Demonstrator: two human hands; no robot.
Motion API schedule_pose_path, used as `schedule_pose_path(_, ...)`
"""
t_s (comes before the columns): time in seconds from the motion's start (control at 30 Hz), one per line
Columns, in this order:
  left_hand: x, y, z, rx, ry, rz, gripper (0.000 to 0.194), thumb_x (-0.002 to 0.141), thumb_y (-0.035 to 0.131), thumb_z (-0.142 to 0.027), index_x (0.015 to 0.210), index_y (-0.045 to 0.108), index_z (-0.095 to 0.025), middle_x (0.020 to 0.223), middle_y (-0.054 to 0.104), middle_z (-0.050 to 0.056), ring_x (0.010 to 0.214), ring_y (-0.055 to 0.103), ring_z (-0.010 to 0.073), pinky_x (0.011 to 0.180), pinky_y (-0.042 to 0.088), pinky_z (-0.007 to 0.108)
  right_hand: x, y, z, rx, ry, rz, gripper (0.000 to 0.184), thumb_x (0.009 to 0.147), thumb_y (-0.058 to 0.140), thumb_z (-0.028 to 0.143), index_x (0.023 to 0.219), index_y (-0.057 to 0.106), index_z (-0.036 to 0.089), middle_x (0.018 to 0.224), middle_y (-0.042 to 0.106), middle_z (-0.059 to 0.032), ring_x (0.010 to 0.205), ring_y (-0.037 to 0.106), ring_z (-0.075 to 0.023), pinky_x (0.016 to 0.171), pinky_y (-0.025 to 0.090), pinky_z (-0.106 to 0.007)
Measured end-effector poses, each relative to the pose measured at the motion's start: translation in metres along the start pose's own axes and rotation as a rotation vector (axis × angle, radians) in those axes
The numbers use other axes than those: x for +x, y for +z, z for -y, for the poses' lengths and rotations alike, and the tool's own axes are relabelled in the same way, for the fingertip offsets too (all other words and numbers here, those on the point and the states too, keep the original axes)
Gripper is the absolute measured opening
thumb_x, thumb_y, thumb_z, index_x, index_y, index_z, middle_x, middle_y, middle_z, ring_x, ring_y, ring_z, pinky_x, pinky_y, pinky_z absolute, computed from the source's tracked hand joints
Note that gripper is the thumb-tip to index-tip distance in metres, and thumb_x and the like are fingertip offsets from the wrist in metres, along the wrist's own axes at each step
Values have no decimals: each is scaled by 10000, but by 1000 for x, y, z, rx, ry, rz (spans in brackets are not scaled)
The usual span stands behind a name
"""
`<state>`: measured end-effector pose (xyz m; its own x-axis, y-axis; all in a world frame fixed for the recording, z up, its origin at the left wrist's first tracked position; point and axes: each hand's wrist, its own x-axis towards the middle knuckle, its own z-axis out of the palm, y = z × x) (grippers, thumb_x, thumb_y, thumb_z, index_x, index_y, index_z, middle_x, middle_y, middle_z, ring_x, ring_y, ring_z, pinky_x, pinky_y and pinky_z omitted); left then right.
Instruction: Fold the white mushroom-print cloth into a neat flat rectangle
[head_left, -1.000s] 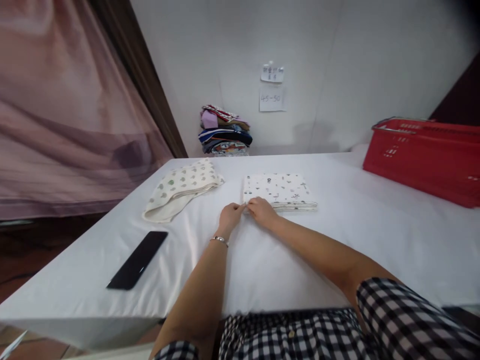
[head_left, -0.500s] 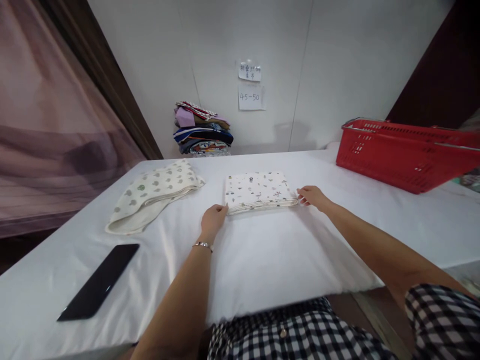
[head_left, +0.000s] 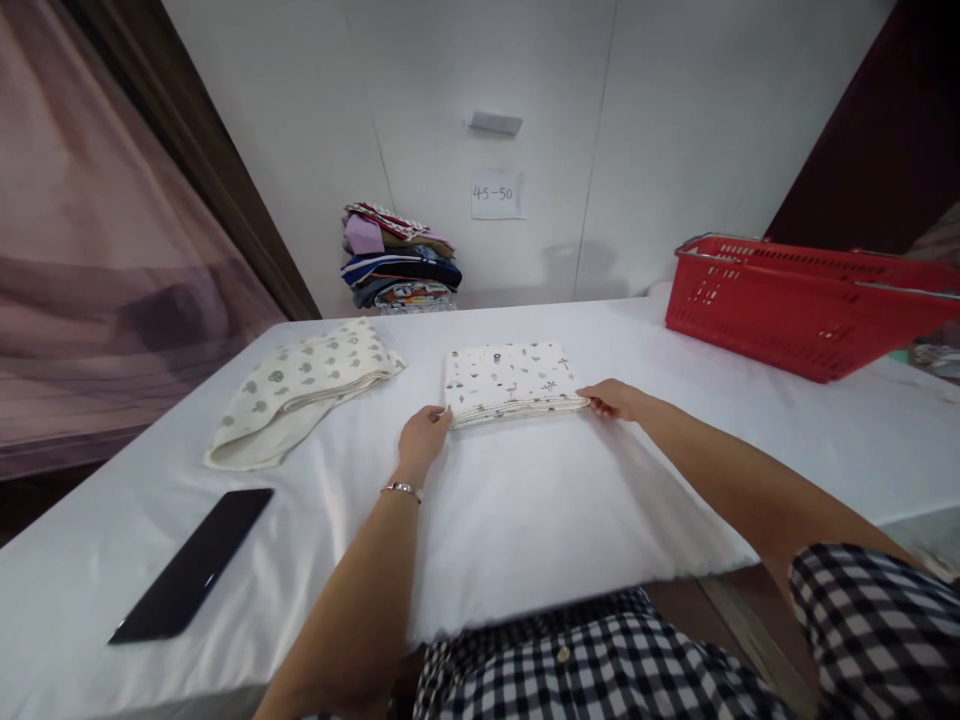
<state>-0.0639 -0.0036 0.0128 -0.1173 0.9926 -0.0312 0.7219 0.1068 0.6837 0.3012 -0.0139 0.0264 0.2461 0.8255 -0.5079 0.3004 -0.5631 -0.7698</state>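
A white cloth with small printed motifs (head_left: 510,380) lies folded into a flat rectangle on the white-covered table (head_left: 555,510). My left hand (head_left: 425,437) pinches its near left corner, thumb and fingers closed. At the near right corner, my right hand (head_left: 611,398) also grips the cloth, with its fingers curled under the edge. To the left lies another cream cloth with grey-green spots (head_left: 315,375), loosely folded, and neither hand touches it.
A black phone-like slab (head_left: 193,565) rests at the near left of the table. The red basket (head_left: 795,310) stands at the back right. Behind the far edge rises a stack of folded fabrics (head_left: 401,260) against the wall, below a paper sign (head_left: 496,194).
My right hand has moved inward and closed on the cloth's near right corner. The left hand keeps its place. The upper paper on the wall has curled up.
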Motion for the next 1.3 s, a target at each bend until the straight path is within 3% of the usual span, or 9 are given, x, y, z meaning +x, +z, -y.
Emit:
schedule_pose_path(0.17,-3,-2,-5,13,-25,9,302,813,533,-404,1034,658,-240,1064,695,31,958,623,196,729,421,258,3,4,-4,-84,9,-50,351,782,672,364,567,469,175,452,482,27,383,425,-64,363,317,-189)
schedule_pose_path(0.3,-4,-1,-6,22,-33,-2,281,811,537,-380,1013,665,-232,1062,697,38,965,624,201,735,419,261,5,1,-3,-166,44,-62,328,743,702,413,637,527,156,486,541,0,383,470,-83,368,361,-199)
schedule_pose_path(0.53,7,-1,-6,-46,-108,57,329,794,544,-349,1068,630,-189,994,707,59,862,650,185,673,427,245,13,-3,2,-182,83,18,330,701,738,423,671,559,147,506,547,8,389,476,-71,373,392,-188)
schedule_pose_path(0.63,11,-2,-11,-24,-126,70,320,818,503,-417,964,649,-173,900,714,76,847,654,204,668,427,259,15,-1,3,-165,80,15,307,696,746,379,636,544,156,489,519,25,372,426,-50,344,342,-169)
schedule_pose_path(0.73,13,-1,-18,6,-132,60,430,807,482,-552,893,644,-162,869,710,105,881,649,246,672,426,282,13,2,6,-133,46,-27,276,703,734,316,603,531,157,481,517,18,375,424,-54,326,318,-165)
schedule_pose_path(0.87,17,2,-25,85,-182,93,473,738,563,-584,914,625,-149,942,698,136,951,632,286,688,430,296,10,6,7,-21,-12,-16,183,746,675,275,661,576,148,525,566,-9,451,531,-101,399,444,-191)
schedule_pose_path(1.0,26,3,-24,90,-219,134,423,697,625,-536,846,631,-140,919,694,149,941,637,308,670,436,301,7,9,2,279,-23,86,101,760,638,194,816,599,119,688,642,-50,573,623,-132,569,565,-242)
schedule_pose_path(1.1,33,2,-22,79,-233,163,392,675,647,-514,801,627,-143,918,693,147,922,639,311,662,444,304,4,12,-1,409,-23,103,196,763,622,140,950,568,116,747,650,-57,599,636,-138,576,580,-256)
schedule_pose_path(1.3,30,1,-31,-17,-261,216,313,694,647,-465,769,601,-165,816,693,104,853,652,260,601,464,255,2,7,-2,480,-108,62,616,748,646,126,1301,385,201,906,657,-61,673,655,-158,581,593,-294)
